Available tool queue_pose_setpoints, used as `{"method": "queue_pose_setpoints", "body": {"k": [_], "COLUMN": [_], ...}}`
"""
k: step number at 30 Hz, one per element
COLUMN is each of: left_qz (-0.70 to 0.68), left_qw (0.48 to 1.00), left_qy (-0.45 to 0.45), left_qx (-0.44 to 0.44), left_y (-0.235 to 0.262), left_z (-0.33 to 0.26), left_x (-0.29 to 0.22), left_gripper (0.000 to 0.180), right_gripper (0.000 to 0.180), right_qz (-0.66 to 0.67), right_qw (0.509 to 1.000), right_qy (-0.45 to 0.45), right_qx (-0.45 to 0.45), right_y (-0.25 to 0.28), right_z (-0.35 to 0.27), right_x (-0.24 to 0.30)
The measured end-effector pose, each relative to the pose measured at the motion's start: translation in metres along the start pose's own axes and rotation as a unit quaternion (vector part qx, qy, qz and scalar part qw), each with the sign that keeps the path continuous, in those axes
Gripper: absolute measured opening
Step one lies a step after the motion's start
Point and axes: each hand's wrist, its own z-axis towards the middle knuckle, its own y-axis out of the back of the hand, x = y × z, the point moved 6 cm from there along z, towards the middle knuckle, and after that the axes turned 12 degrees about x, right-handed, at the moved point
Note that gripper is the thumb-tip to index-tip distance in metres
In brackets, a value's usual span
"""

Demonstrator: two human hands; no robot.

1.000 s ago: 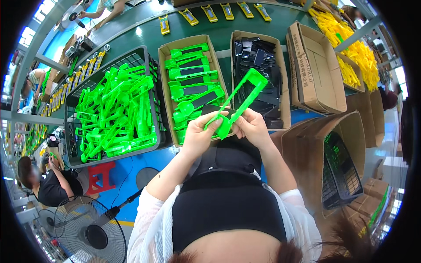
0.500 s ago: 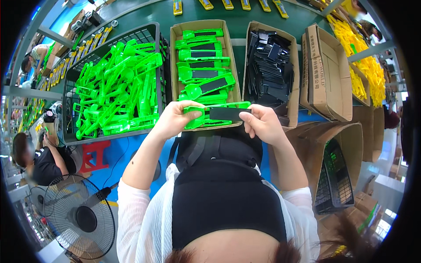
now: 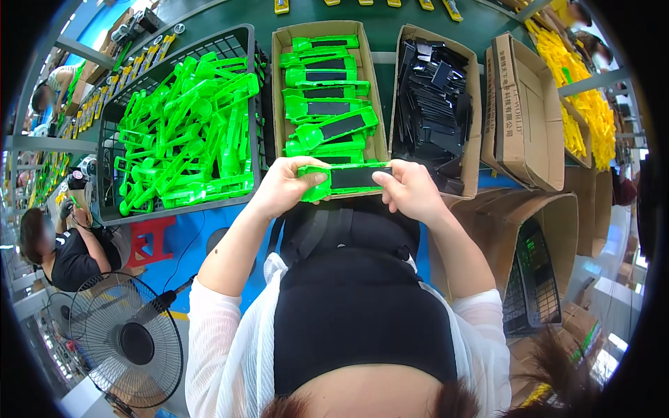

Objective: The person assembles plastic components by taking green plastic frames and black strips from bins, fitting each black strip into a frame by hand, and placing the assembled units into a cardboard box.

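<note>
Left grip: the left hand (image 3: 284, 187) is clenched around the left end of a bright green plastic flat piece with a black rectangular insert (image 3: 345, 179), thumb on top.
Right grip: the right hand (image 3: 411, 191) grasps the right end of the same piece, fingertips on the black insert.
Held piece: one, lying level and crosswise between both hands, just in front of the person's chest and over the near edge of the middle box; its black panel fills most of the top face, with green showing at the left end and along the rims.
Middle box: one open cardboard box of finished green pieces with black inserts (image 3: 326, 90), directly beyond the hands; about seven pieces can be counted, stacked crosswise.
Right box: one cardboard box of loose black plastic plates (image 3: 433, 104), too many to count.
Left crate: one dark wire crate heaped with bare green plastic frames (image 3: 182, 132), too tangled to count.
Further right: one cardboard box standing open (image 3: 524, 115), then a heap of yellow plastic parts (image 3: 582, 104).
Table: a green table (image 3: 383, 24) carries the boxes.
Lower left: one standing fan (image 3: 125, 341) and a seated person in black (image 3: 70, 254).
</note>
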Motion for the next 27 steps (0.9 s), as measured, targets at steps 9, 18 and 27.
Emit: {"method": "queue_pose_setpoints", "body": {"k": [9, 18, 27], "left_qz": [0.000, 0.187, 0.481], "left_qw": [0.999, 0.981, 0.875], "left_qy": [-0.032, -0.018, -0.063], "left_qx": [-0.011, -0.055, 0.013], "left_y": [0.007, 0.001, -0.040], "left_z": [0.008, 0.015, 0.036], "left_x": [0.015, 0.011, -0.004], "left_gripper": [0.013, 0.019, 0.023], "right_gripper": [0.047, 0.036, 0.047], "right_qz": [-0.315, -0.059, 0.056], "right_qw": [0.901, 0.990, 0.987], "right_qy": [0.094, 0.046, 0.145], "right_qx": [-0.284, -0.122, -0.027], "right_y": [0.019, 0.009, -0.021], "right_z": [-0.001, 0.013, 0.005], "right_x": [-0.002, -0.040, -0.033]}}
